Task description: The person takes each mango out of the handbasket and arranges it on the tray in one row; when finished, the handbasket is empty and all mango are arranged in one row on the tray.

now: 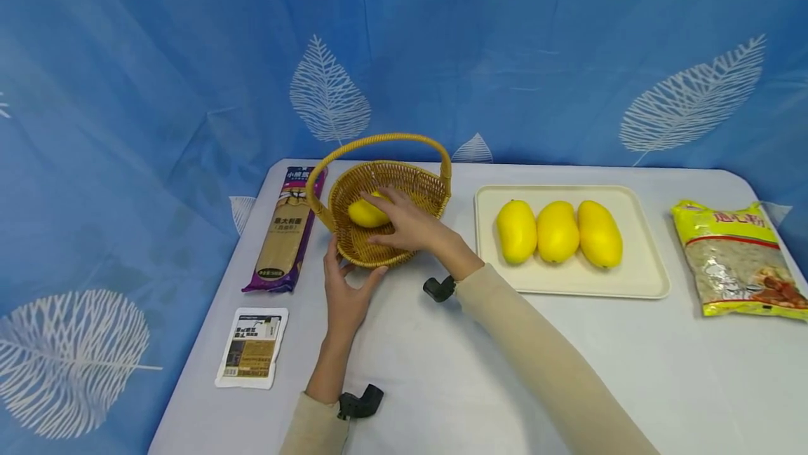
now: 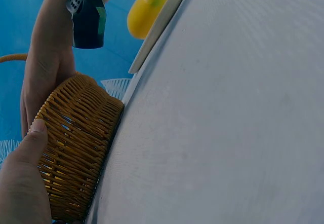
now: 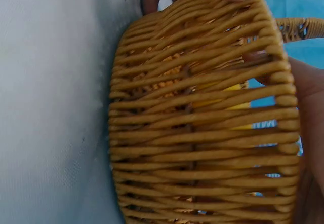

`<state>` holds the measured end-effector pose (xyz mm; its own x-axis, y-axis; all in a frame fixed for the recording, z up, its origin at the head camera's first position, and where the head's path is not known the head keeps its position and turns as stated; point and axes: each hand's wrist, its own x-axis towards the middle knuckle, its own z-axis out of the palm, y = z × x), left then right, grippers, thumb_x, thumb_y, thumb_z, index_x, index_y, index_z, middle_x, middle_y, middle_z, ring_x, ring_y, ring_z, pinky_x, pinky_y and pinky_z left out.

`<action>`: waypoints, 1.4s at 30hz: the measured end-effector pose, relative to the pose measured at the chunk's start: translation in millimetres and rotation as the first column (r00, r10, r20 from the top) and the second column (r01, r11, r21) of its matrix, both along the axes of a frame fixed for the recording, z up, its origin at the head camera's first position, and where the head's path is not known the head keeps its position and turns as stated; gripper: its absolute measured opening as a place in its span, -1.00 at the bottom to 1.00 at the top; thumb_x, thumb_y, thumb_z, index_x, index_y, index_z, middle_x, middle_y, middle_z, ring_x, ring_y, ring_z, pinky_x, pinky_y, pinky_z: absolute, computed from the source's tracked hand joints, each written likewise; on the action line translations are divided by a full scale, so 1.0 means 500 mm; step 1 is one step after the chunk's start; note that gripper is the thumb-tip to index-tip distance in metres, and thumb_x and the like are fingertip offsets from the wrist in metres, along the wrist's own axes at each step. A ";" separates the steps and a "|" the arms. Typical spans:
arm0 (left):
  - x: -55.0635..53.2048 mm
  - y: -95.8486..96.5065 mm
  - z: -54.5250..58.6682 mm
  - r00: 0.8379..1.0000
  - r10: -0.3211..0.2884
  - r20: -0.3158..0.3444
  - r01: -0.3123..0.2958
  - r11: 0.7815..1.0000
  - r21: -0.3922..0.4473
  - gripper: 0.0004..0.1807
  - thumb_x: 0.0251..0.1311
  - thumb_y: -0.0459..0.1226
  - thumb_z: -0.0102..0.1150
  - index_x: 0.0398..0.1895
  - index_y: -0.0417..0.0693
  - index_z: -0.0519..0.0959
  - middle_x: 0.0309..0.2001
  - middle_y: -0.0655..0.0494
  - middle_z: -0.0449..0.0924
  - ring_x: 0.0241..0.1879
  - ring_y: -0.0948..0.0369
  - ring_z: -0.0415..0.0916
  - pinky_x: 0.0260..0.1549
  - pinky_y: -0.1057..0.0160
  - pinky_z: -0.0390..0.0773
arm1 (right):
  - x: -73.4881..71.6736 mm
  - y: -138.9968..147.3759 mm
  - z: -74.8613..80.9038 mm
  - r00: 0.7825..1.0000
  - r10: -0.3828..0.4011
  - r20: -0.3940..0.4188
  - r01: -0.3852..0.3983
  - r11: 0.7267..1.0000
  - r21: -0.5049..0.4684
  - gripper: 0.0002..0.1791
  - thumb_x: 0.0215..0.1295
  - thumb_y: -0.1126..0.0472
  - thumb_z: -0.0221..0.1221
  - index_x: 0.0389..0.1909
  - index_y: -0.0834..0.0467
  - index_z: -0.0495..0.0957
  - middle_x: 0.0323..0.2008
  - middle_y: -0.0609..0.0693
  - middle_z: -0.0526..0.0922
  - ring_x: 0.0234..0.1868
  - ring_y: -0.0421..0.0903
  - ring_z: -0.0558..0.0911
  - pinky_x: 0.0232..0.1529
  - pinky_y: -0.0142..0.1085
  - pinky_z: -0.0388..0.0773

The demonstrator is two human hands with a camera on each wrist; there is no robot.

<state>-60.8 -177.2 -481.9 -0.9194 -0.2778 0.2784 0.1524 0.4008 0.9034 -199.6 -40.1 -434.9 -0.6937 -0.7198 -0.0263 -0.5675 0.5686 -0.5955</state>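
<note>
A wicker basket (image 1: pixel 426 192) with an arched handle stands at the back left of the table. One yellow mango (image 1: pixel 362 214) lies inside it. My right hand (image 1: pixel 413 223) reaches in over the near side, its fingers extended over the mango and the thumb spread apart from it. At the basket's near left side, my left hand (image 1: pixel 347 301) holds the wicker between thumb and fingers. The left wrist view shows that thumb (image 2: pixel 33 143) against the rim. Wicker hides much of the right hand and the mango in the right wrist view.
Right of the basket, a cream tray (image 1: pixel 644 259) bears three mangoes (image 1: pixel 558 232). A yellow-edged food bag (image 1: pixel 738 259) lies at the far right. Left of the basket are a purple spaghetti pack (image 1: pixel 280 231) and, nearer, a small white-edged packet (image 1: pixel 252 348).
</note>
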 end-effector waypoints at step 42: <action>-0.018 -0.019 -0.058 1.000 0.002 -0.009 -0.002 1.000 -0.009 0.14 0.02 -0.31 0.48 0.55 -0.14 -0.12 0.44 -0.30 0.06 0.30 -0.22 0.26 0.13 -0.22 0.45 | -0.004 0.003 -0.016 0.994 0.003 -0.108 -0.016 0.992 -0.125 -0.50 0.07 0.08 0.41 0.05 0.05 0.56 0.36 0.10 0.25 0.39 0.08 0.27 0.24 -0.12 0.51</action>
<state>-69.9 -186.7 -510.9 -0.9163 -0.2771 0.2890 0.1598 0.4088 0.8985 -201.6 -38.8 -443.1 -0.6807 -0.7193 0.1388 -0.6370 0.4876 -0.5971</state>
